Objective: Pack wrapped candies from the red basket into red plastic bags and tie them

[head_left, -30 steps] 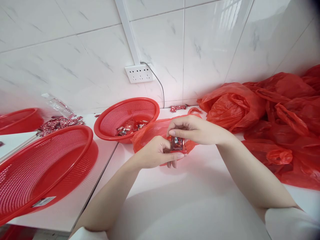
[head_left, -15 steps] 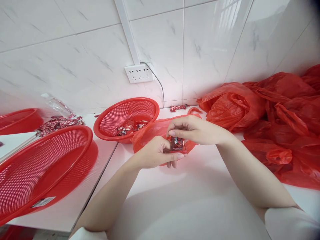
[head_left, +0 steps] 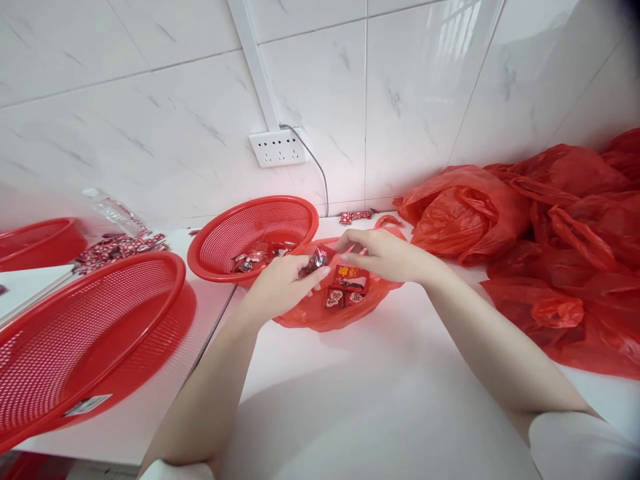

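My left hand is closed on a small shiny dark-red packet, pinched between thumb and fingers over a red plastic bag. Across from it, my right hand is curved over the bag's right side, its thumb apart from the fingers and nothing visible between them. Inside the bag lie a red packet with yellow print and smaller red packets with white print. The bag rests on the white table, its mouth spread.
A red mesh basket holding wrapped packets stands behind my left hand. A larger red basket is at left, near a pile of red packets and a plastic bottle. Red plastic bags are heaped at right. A socket is on the wall.
My hands have moved apart. The left one has shifted left and up with a packet, and the right has drawn off the packet both hands were on. Packets inside the bag now show.
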### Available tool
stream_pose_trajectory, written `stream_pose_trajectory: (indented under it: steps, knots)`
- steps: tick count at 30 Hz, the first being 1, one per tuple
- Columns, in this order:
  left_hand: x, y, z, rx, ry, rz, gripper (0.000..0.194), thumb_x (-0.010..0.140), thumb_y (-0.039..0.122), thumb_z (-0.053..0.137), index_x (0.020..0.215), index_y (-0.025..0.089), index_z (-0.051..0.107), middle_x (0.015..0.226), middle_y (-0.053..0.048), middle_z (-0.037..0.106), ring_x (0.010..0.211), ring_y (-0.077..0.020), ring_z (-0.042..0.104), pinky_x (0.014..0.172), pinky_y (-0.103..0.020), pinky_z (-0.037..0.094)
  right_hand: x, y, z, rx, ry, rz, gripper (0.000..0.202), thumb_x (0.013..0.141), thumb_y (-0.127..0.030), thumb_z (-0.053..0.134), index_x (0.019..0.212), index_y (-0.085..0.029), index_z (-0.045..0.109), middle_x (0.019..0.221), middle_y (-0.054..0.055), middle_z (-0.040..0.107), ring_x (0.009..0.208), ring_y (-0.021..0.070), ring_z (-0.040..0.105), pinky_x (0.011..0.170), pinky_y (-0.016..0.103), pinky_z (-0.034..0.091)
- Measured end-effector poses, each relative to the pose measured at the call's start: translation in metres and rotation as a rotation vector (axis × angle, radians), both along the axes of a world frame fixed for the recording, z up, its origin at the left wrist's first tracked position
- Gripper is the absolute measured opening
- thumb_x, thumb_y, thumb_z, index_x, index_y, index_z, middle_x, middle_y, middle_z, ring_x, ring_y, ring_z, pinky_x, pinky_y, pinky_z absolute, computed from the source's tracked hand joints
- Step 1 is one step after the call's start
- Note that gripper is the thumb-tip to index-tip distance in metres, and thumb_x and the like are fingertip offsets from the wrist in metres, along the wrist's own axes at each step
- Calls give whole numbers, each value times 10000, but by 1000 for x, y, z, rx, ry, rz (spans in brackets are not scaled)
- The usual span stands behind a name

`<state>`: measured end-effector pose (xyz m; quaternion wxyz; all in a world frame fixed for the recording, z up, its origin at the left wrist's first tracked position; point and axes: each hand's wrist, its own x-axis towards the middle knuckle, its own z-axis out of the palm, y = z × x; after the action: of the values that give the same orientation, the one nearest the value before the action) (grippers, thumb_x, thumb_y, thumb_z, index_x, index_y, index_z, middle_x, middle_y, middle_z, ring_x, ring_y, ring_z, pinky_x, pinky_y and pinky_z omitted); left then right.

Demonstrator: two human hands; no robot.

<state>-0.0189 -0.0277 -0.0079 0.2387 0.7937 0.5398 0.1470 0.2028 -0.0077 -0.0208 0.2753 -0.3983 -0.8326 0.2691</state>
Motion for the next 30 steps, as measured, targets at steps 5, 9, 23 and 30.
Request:
stream_pose_trajectory:
  steps: [5, 9, 23, 30]
  knots:
    - [1, 4, -11, 117, 369, 31, 437, 891, 530, 397, 631, 193, 493, 679, -58, 639, 581, -193, 565, 498, -283, 284, -4, 13, -23, -14, -395, -41, 97, 872, -226, 505, 824, -186, 578, 827, 80, 658, 683, 190, 580, 580, 298, 396]
    - [3, 10, -19, 90, 557, 45, 410, 903, 459, 371, 661, 178, 546, 747, -92, 675, 609, -216, 599, 514, -295, 311, -14, 14, -29, -138, -639, 18, 45, 824, -189, 544, 795, -186, 579, 745, 50, 635, 586, 163, 541, 491, 271, 342]
    - [0, 13, -25, 209, 472, 26, 473, 926, 440, 375, 1314, 212, 521, 1194, -96, 656, 1027, -287, 631, 765, -360, 476, -39, 8, -56, -181, -652, 19, 174, 656, -40, 650, 652, -204, 590, 662, 60, 612, 582, 209, 586, 513, 325, 419]
    - [3, 5, -15, 131, 322, -12, 425, 908, 467, 414, 1223, 248, 596, 1151, -61, 679, 1015, -272, 632, 761, -350, 472, -28, 16, -49, -147, -518, 72, 205, 706, -35, 565, 628, -215, 509, 585, 15, 579, 500, 131, 505, 451, 274, 375]
